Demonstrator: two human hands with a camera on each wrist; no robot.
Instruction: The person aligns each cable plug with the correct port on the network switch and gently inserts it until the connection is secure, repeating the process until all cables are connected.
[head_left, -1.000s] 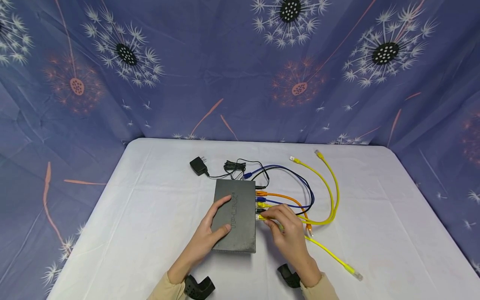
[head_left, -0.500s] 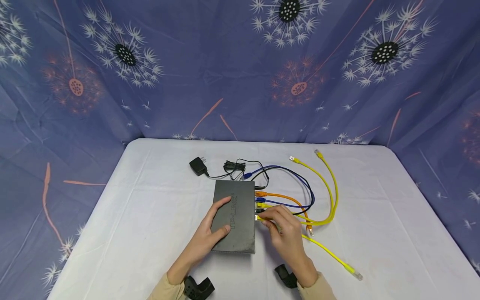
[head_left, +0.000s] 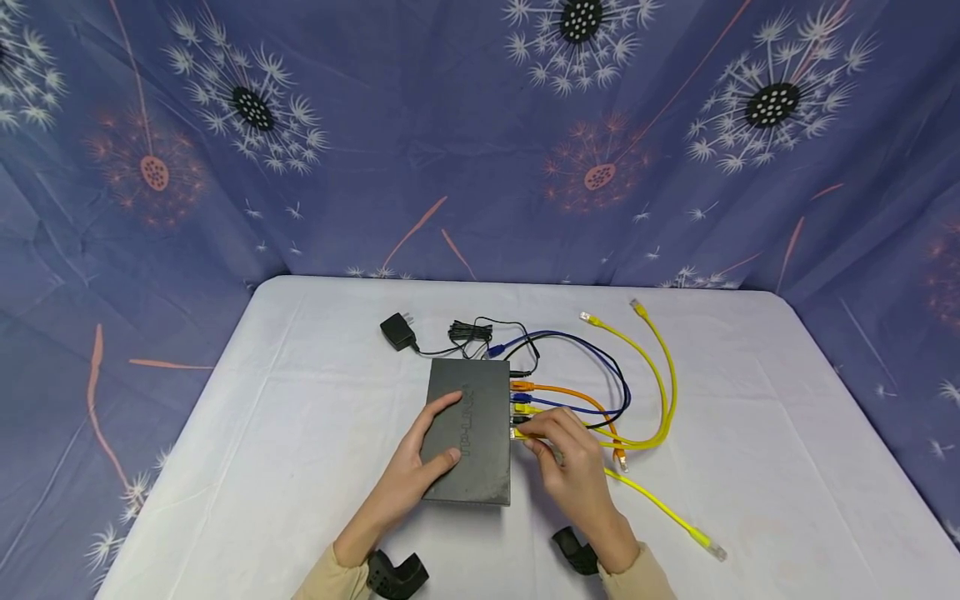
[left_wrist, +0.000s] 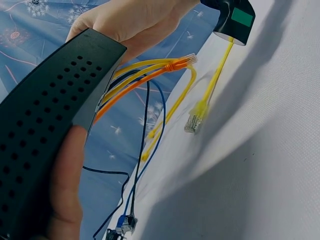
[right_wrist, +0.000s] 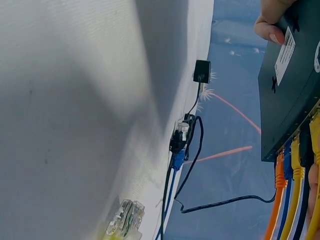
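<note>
My left hand (head_left: 416,458) grips a dark grey TP-LINK network switch (head_left: 480,479) held up off the table, its fingers and thumb spread over the top and far side. Small round vent holes line one side of the switch (left_wrist: 45,115) in the left wrist view. Along its right edge sit an orange plug (head_left: 521,386), a blue plug (head_left: 520,399), a yellow plug and a black plug (right_wrist: 305,145). At the port nearest me, my right hand (head_left: 573,467) pinches a yellow network cable's plug (head_left: 518,434). Its fingertips partly hide that plug.
A black power adapter (head_left: 397,332) with bundled cord lies at the back left. Free ends of two yellow cables (head_left: 670,375) and a blue plug (head_left: 495,351) lie behind. Another yellow cable end (head_left: 707,543) lies at front right, and an orange end (head_left: 620,458) beside my right hand.
My right hand has shifted very slightly left, toward the switch, with the yellow plug still pinched. The left hand and switch have hardly moved.
</note>
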